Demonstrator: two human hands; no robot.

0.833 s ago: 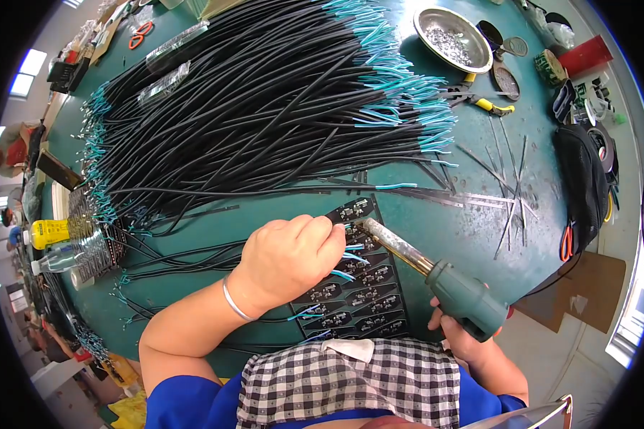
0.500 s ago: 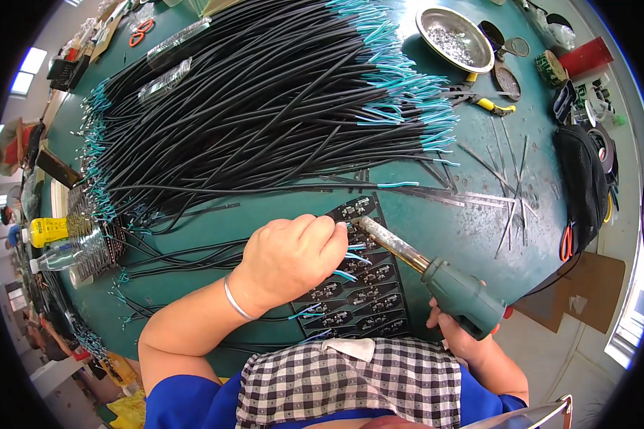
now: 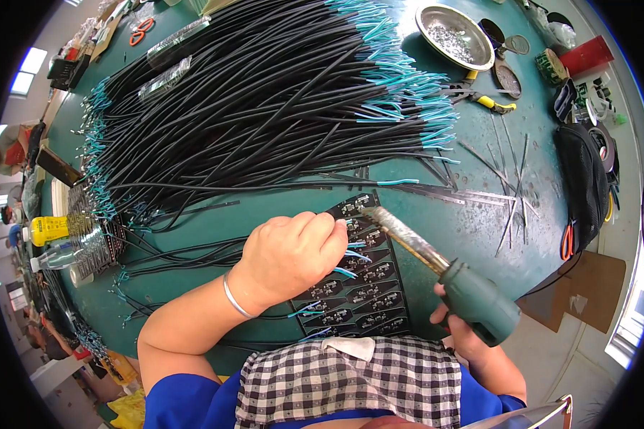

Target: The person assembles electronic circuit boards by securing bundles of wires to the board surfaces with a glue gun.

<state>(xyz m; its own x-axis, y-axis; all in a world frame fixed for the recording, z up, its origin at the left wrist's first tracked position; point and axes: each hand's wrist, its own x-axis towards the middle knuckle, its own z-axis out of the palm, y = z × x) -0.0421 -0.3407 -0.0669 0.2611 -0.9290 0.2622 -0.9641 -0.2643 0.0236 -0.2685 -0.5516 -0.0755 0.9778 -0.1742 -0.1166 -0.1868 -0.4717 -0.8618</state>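
Observation:
My left hand (image 3: 288, 254) is closed in a pinch over the upper part of a panel of black circuit boards (image 3: 371, 294). A thin cable end seems to be in its fingertips, mostly hidden by the hand. My right hand (image 3: 465, 334) grips a soldering gun (image 3: 481, 302) with a green housing and a long metal barrel. The gun's tip is beside the topmost board, just right of my left fingertips; whether it touches cannot be made out. Blue wire ends (image 3: 345, 272) of black cables lie on the boards below my left hand.
A large heap of black cables (image 3: 250, 107) with stripped blue ends covers the far table. Thin dark strips (image 3: 511, 182) lie at the right. Beyond stand a metal bowl (image 3: 423, 36) of scraps and yellow-handled pliers (image 3: 495, 105). Bottles (image 3: 49, 230) are at the left edge.
The soldering gun has shifted right and slightly toward me, its tip drawing away from my left fingertips. My left hand has stayed almost in place.

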